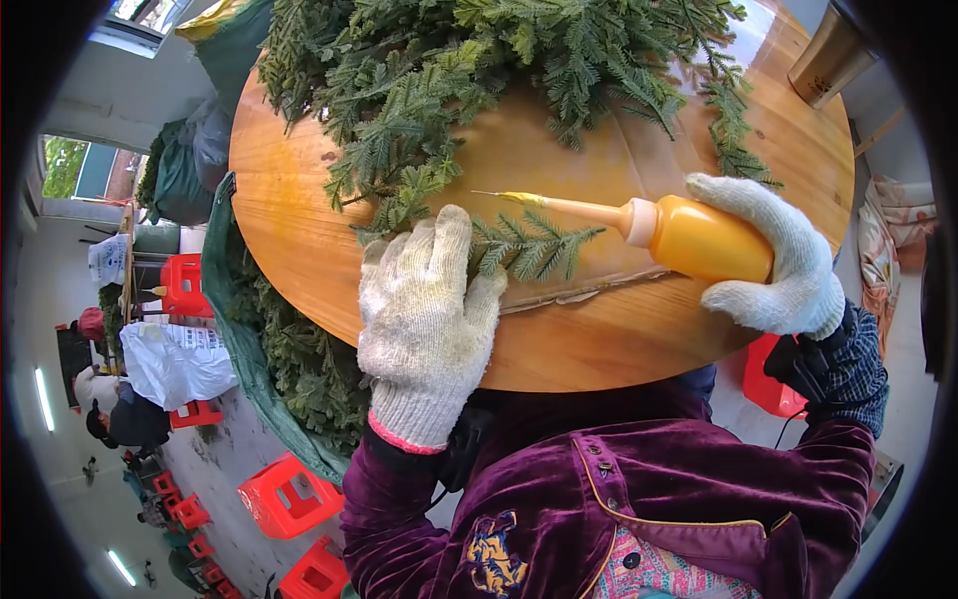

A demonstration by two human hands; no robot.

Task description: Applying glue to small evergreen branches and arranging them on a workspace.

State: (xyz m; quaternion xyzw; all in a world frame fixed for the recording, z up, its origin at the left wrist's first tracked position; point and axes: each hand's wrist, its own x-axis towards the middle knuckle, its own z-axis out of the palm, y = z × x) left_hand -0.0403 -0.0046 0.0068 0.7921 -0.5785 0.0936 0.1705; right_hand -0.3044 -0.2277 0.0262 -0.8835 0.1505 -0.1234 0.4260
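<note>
Both my hands wear white knit gloves. My right hand (783, 265) grips an orange squeeze bottle (699, 240) lying sideways, its long thin nozzle (544, 203) pointing left over the round wooden table (299, 230). My left hand (424, 319) lies flat with fingers apart, pressing down a small green artificial fir sprig (534, 248) on the table, just under the nozzle tip. A large heap of green fir branches (469, 80) covers the far half of the table.
A green sack (274, 349) full of fir branches hangs at the table's left edge. Red plastic stools (284, 494) stand on the floor at the lower left, with white bags (175, 359) and another person (120, 414) farther left.
</note>
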